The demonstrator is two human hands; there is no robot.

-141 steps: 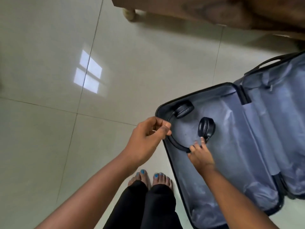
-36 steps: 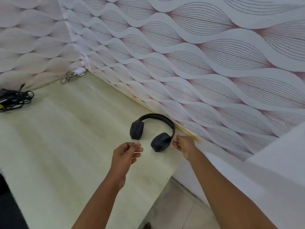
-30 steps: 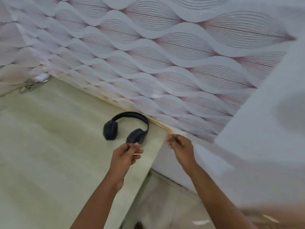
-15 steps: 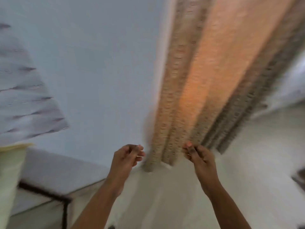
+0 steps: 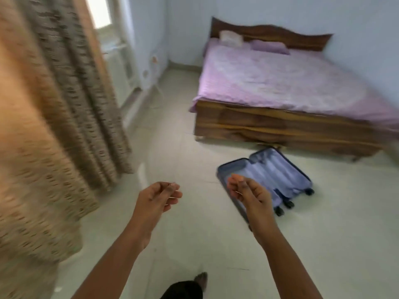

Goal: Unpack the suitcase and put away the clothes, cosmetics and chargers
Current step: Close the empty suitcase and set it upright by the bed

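The dark suitcase [image 5: 278,169] lies wide open on the tiled floor in front of the bed, its grey-blue lining showing and nothing visible inside. My left hand [image 5: 156,198] hangs in the air over bare floor, fingers loosely curled, holding nothing. My right hand [image 5: 248,193] is raised level with it, also loosely curled and holding nothing, and it overlaps the suitcase's near left corner in the view. Both hands are well short of the suitcase.
A wooden bed [image 5: 280,126] with a purple sheet and two pillows stands behind the suitcase. A heavy tan curtain [image 5: 54,115] fills the left side. Pale floor tiles [image 5: 194,234] stretch between me and the suitcase.
I have turned away from the desk where the black headphones were set down. The view swung past the curtain to the bed and open suitcase. Both hands stay raised and hold nothing.
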